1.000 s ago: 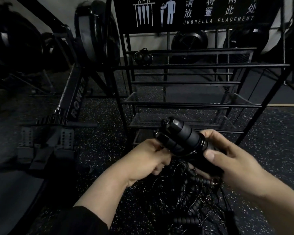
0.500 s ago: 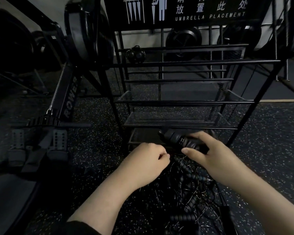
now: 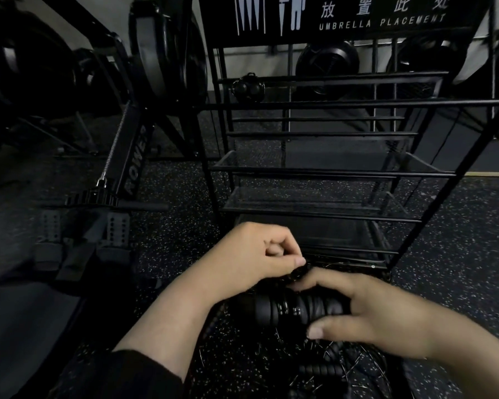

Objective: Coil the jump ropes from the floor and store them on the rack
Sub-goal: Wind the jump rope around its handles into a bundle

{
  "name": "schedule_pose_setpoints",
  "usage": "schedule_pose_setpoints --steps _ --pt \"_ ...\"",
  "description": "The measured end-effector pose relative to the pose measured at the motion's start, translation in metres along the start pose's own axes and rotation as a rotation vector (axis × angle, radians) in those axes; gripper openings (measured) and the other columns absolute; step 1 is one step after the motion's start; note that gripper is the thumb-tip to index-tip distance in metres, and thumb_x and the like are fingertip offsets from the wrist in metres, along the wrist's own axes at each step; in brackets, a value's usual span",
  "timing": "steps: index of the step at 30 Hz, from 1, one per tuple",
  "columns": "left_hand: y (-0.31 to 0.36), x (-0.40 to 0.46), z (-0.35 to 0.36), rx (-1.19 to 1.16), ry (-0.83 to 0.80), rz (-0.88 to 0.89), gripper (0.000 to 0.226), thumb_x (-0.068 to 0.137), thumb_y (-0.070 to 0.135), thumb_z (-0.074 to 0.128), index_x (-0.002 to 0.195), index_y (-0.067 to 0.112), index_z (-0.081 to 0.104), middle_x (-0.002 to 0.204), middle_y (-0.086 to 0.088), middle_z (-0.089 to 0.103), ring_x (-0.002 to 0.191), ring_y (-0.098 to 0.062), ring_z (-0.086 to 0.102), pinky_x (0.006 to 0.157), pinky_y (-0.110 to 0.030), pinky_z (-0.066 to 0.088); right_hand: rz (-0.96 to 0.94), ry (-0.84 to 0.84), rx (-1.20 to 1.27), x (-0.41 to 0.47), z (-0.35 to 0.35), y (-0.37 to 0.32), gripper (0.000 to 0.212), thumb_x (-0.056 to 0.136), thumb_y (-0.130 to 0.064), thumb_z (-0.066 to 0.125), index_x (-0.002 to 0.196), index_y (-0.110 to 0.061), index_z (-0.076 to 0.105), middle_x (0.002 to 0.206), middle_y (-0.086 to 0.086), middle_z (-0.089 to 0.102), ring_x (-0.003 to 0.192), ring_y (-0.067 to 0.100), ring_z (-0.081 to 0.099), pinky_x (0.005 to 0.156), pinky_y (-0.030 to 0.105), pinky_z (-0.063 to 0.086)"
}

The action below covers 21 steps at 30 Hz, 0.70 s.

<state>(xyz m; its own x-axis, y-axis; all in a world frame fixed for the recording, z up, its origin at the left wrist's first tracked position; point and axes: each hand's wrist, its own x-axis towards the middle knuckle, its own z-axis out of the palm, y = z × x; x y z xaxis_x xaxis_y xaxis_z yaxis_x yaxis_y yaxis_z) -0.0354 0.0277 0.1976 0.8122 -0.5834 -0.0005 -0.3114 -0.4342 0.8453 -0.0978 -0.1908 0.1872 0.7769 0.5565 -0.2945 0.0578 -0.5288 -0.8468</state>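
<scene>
My right hand grips a pair of black ribbed jump rope handles, held level just above the floor. My left hand pinches a thin part of the rope beside the handles' far end; what sits between its fingertips is mostly hidden. More black handles and thin wire ropes lie tangled on the floor under my hands. The black wire rack with several shelves stands right in front of me. A coiled rope bundle hangs on its upper left bar.
A rowing machine lies to the left of the rack, its footplates near my left arm. Round black fan units stand behind. The floor is dark speckled rubber. A sign reading "umbrella placement" tops the rack.
My right hand has turned the handles from pointing up to lying level and brought them lower, toward me. My left hand shifted to the handles' far end and now pinches there.
</scene>
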Motion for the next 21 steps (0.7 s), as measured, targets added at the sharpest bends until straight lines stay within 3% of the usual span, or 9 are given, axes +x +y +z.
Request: schedule_pose_setpoints --steps 3,6,8,11,13,16,18,20,21 --pt "0.000 0.001 0.002 -0.129 -0.035 -0.037 0.013 0.091 0.018 0.074 0.079 0.019 0.070 0.053 0.010 0.057 0.052 -0.006 0.043 0.053 -0.020 0.034 -0.081 -0.006 0.134 -0.007 -0.001 -0.008 0.040 0.086 -0.034 0.079 0.117 -0.052 0.062 0.108 -0.005 0.074 0.096 0.017 0.069 0.089 0.030 0.056" --pt "-0.001 0.008 0.009 -0.192 -0.092 -0.063 0.018 0.095 0.016 0.069 0.078 0.020 0.069 0.058 0.011 0.059 0.055 -0.004 0.047 0.053 -0.018 0.037 -0.163 0.002 0.245 -0.011 0.001 -0.011 0.040 0.085 -0.025 0.081 0.117 -0.044 0.065 0.105 -0.009 0.072 0.090 0.003 0.066 0.082 0.019 0.051" --pt "-0.001 0.010 0.011 -0.279 -0.034 -0.073 0.021 0.097 0.017 0.064 0.076 0.019 0.067 0.059 0.013 0.060 0.055 0.002 0.050 0.054 -0.013 0.039 -0.218 0.113 0.328 -0.011 0.001 -0.007 0.041 0.080 -0.036 0.085 0.116 -0.035 0.065 0.105 -0.007 0.071 0.089 0.009 0.062 0.081 0.022 0.051" --pt "-0.004 0.007 0.015 -0.446 0.078 -0.140 0.024 0.099 0.009 0.060 0.079 0.019 0.069 0.066 0.006 0.058 0.060 -0.006 0.049 0.052 -0.019 0.036 -0.240 0.282 0.461 -0.011 -0.002 0.001 0.055 0.067 -0.054 0.090 0.108 -0.028 0.063 0.094 0.001 0.067 0.081 0.018 0.057 0.072 0.028 0.050" --pt "-0.008 0.005 0.023 -0.458 0.142 -0.266 0.038 0.100 -0.010 0.046 0.076 0.015 0.061 0.056 0.011 0.056 0.051 -0.004 0.047 0.049 -0.022 0.030 -0.236 0.368 0.465 -0.012 -0.005 0.004 0.058 0.062 -0.063 0.089 0.101 -0.029 0.062 0.085 0.004 0.065 0.073 0.020 0.057 0.065 0.030 0.049" --pt "-0.008 0.008 0.034 -0.425 0.169 -0.366 0.043 0.098 -0.012 0.033 0.070 0.017 0.047 0.046 0.014 0.045 0.042 0.000 0.039 0.045 -0.020 0.026 -0.197 0.385 0.520 -0.012 -0.006 0.003 0.056 0.062 -0.066 0.086 0.095 -0.029 0.060 0.085 0.016 0.066 0.067 0.020 0.056 0.056 0.026 0.047" --pt "-0.004 0.010 0.038 -0.413 0.167 -0.343 0.040 0.097 -0.008 0.034 0.069 0.018 0.047 0.051 0.012 0.043 0.044 -0.001 0.035 0.044 -0.019 0.025 -0.166 0.367 0.650 -0.010 -0.005 0.003 0.038 0.073 -0.053 0.082 0.092 -0.028 0.060 0.091 0.027 0.066 0.066 0.022 0.054 0.055 0.027 0.044" --pt "0.000 0.010 0.038 -0.437 0.181 -0.327 0.036 0.099 -0.004 0.038 0.072 0.018 0.049 0.057 0.006 0.042 0.047 -0.004 0.033 0.045 -0.020 0.023 -0.142 0.362 0.776 -0.007 -0.003 0.003 0.008 0.082 -0.030 0.060 0.089 -0.027 0.060 0.092 0.031 0.063 0.067 0.025 0.051 0.056 0.030 0.040" --pt "0.003 0.011 0.039 -0.463 0.187 -0.324 0.034 0.102 0.002 0.039 0.074 0.018 0.051 0.059 0.004 0.042 0.049 -0.006 0.031 0.046 -0.021 0.021 -0.143 0.377 0.817 -0.005 -0.003 0.004 0.011 0.082 -0.023 0.052 0.089 -0.025 0.060 0.092 0.031 0.063 0.066 0.026 0.051 0.055 0.031 0.039"
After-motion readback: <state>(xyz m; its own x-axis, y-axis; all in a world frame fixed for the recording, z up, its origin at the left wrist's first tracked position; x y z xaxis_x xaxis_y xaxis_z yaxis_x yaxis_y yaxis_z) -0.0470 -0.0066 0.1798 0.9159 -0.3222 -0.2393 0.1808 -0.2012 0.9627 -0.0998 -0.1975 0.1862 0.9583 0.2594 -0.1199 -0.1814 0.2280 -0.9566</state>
